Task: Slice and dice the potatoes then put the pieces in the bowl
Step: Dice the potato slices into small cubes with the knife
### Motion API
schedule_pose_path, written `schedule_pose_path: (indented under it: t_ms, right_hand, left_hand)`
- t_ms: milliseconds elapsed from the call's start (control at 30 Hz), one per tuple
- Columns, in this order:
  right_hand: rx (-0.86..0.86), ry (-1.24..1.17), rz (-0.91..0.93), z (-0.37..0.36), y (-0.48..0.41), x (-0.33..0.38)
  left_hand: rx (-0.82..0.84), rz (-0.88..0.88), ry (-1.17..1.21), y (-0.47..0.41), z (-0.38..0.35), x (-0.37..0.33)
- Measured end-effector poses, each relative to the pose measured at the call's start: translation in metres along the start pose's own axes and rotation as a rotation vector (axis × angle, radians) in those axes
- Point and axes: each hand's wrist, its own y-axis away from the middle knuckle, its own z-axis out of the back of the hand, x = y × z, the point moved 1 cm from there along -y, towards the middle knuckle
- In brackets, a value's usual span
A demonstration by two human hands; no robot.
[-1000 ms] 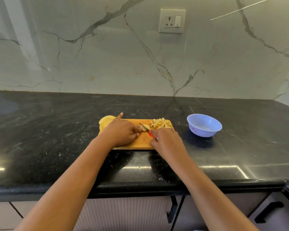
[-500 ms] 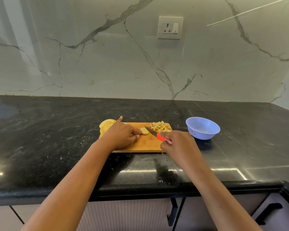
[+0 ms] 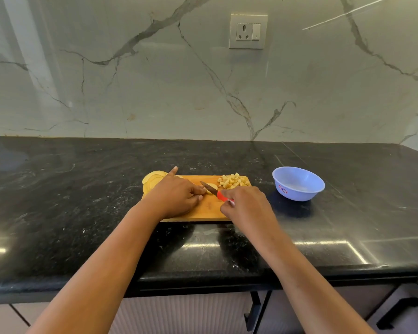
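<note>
Head view: right hand [image 3: 246, 208] grips red-handled knife [image 3: 215, 191], blade on potato slice [image 3: 211, 188] pinched by left hand [image 3: 176, 197] atop cutting board [image 3: 210, 209].

left hand [image 3: 176, 196] pins a potato slice [image 3: 211, 188] on the wooden cutting board [image 3: 209, 208], index finger sticking out | right hand [image 3: 245, 204] grips a red-handled knife [image 3: 215, 191], blade on that slice | diced potato pile [image 3: 233, 181] far right corner of board | round slices [image 3: 152, 179] at left end | blue bowl [image 3: 298, 184] off to the right on black counter [image 3: 58, 189]
</note>
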Motion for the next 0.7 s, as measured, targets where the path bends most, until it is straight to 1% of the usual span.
schedule_pose_path:
  t_ms: [167, 267, 500, 700]
  right_hand:
    - [0.018, 0.136, 0.045, -0.013, -0.008, 0.010]
    - [0.013, 0.167, 0.055, -0.015, 0.000, 0.010]
    - [-0.013, 0.091, 0.056, -0.003, 0.026, -0.003]
    - [0.076, -0.041, -0.038, 0.025, 0.040, -0.021]
  left_hand:
    - [-0.010, -0.008, -0.016, 0.000, 0.000, -0.002]
    - [-0.012, -0.006, 0.000, 0.001, -0.001, -0.001]
    - [-0.051, 0.007, 0.078, -0.001, -0.003, 0.002]
    - [-0.070, 0.045, 0.159, -0.003, -0.001, 0.002]
